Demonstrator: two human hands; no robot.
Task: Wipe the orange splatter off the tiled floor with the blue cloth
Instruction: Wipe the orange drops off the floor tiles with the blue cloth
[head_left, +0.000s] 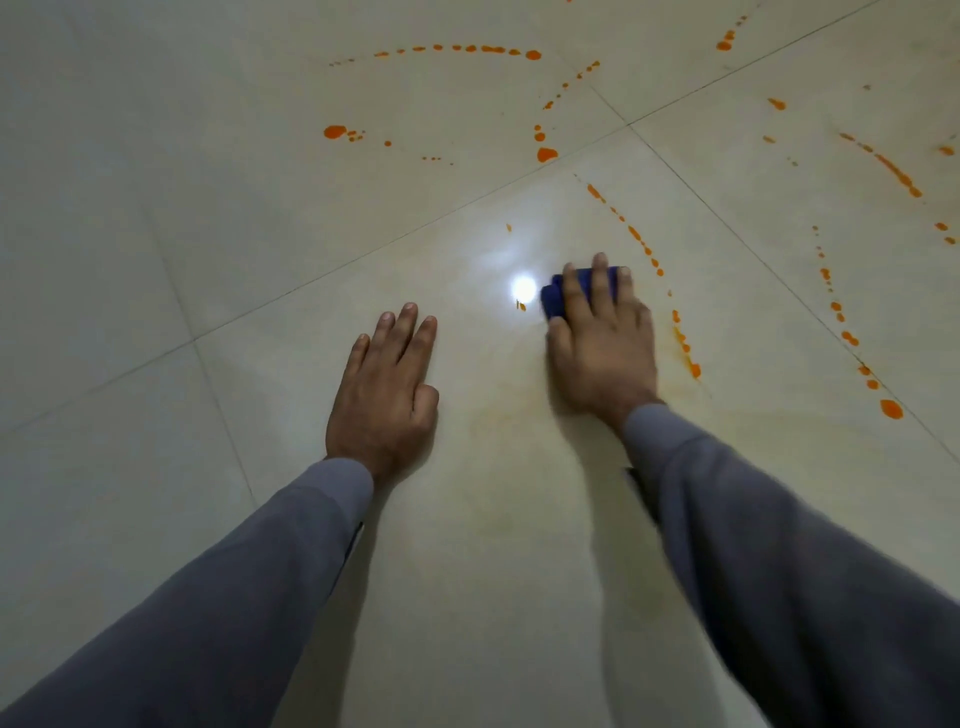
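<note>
Here, right hand (602, 343) pressing blue cloth (556, 299), orange splatter (685, 353) just beside

The right hand (602, 338) lies on the cloth (566, 293), right of the left hand (387, 395). Both rest on the floor (156, 260). Splatter (644, 249) lies far and right.

I see my right hand (602, 338) pressing the blue cloth (558, 299) flat on the tiled floor (156, 208), orange splatter (644, 244) just right of the cloth; my left hand (387, 395) lies flat well left of it.
</note>
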